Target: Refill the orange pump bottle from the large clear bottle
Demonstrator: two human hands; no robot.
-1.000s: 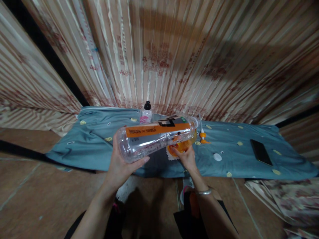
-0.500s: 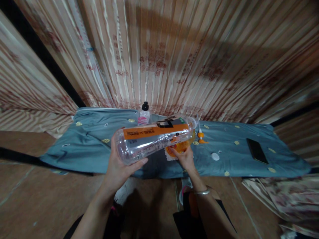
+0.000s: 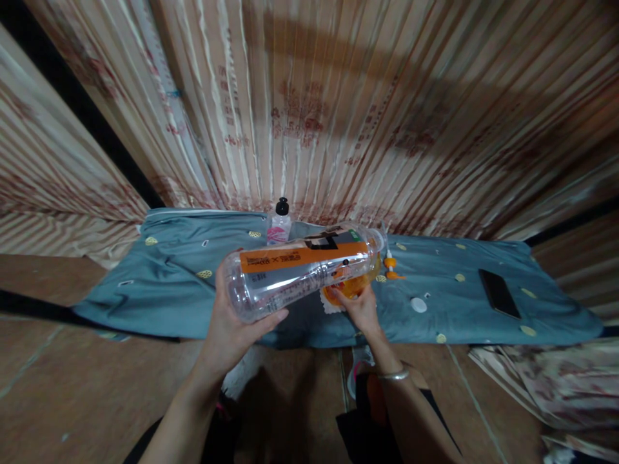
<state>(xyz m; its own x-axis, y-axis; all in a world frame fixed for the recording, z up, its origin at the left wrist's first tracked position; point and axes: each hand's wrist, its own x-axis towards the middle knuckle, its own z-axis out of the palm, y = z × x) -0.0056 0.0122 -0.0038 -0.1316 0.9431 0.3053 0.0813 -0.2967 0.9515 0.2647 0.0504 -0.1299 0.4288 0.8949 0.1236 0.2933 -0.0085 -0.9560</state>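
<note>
My left hand [image 3: 235,325] is wrapped round the base of a large clear plastic bottle [image 3: 290,290] with an orange and grey label. The bottle lies tilted on its side, its uncapped neck pointing right and slightly up in the picture. Behind and below that neck, my right hand [image 3: 360,306] grips a smaller bottle of amber-orange liquid [image 3: 356,283]. The big bottle hides part of the smaller one, and whether their mouths touch I cannot tell. Just right of them, an orange pump head [image 3: 391,264] with a clear tube rests on the cloth.
A teal cloth with yellow prints [image 3: 169,283] covers the narrow surface. On it are a clear bottle with a black cap [image 3: 279,229], a white round lid [image 3: 418,305] and a black phone [image 3: 499,293]. A striped curtain [image 3: 309,116] hangs behind, and dark poles [image 3: 87,103] run along the sides.
Almost nothing differs. Both hands hold their bottles in nearly the same place, with only a very slight shift of the view.
</note>
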